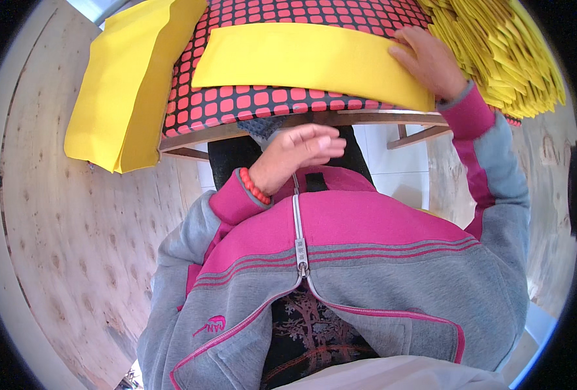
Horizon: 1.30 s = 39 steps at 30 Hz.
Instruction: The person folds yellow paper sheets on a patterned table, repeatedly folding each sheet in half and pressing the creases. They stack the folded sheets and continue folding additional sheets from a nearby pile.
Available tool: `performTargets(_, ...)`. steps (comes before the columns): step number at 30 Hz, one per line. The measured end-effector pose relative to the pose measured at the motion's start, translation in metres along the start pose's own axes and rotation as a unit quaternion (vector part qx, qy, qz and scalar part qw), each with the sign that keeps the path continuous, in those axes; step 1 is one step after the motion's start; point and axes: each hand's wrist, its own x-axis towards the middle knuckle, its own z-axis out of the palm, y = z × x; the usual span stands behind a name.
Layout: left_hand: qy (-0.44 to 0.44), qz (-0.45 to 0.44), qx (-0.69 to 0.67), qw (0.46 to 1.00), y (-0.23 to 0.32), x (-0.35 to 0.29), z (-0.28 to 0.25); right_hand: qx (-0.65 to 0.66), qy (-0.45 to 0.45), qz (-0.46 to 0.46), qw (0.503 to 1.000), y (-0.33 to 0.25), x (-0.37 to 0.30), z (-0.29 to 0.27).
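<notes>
A folded yellow cloth strip [301, 58] lies flat across the red-and-black checked table cover [230, 101]. On its right end rests my right hand [428, 62], fingers curved over the cloth near its upper corner; whether they pinch it is hard to make out. My left hand [298, 153], with a red bead bracelet at the wrist, hovers in front of the table edge, close to my body. Its fingers are stretched out and nothing is in them.
A stack of larger yellow cloth sheets [116, 91] hangs over the table's left side. At the right is a thick pile of folded yellow pieces [506, 58]. The table's wooden frame [366, 118] runs along the near edge. Plywood boards [74, 260] stand on the left.
</notes>
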Motion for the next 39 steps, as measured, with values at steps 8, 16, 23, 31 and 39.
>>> performTargets(8, 0.098, 0.068, -0.256, 0.959, 0.001, 0.02, 0.027, 0.406, -0.261, 0.149, 0.863, -0.066, -0.047, -0.043)
performTargets(16, 0.044, 0.085, -0.264, 0.96, 0.02, -0.001, 0.029, 0.721, -0.375, 0.285, 0.507, -0.084, 0.014, -0.006)
performTargets(23, 0.09, 0.106, -0.101, 0.985, 0.047, -0.006, 0.024, 0.674, -0.318, 0.167, 0.645, -0.093, 0.095, 0.018)
performTargets(31, 0.028, 0.342, 0.132, 0.93, 0.178, 0.022, -0.007, 0.667, -0.023, -0.127, 0.734, -0.095, 0.156, -0.115)
performTargets(39, 0.072, 0.367, 0.256, 0.892, 0.216, 0.05, -0.04, 0.661, 0.013, -0.156, 0.734, -0.091, 0.16, -0.11)
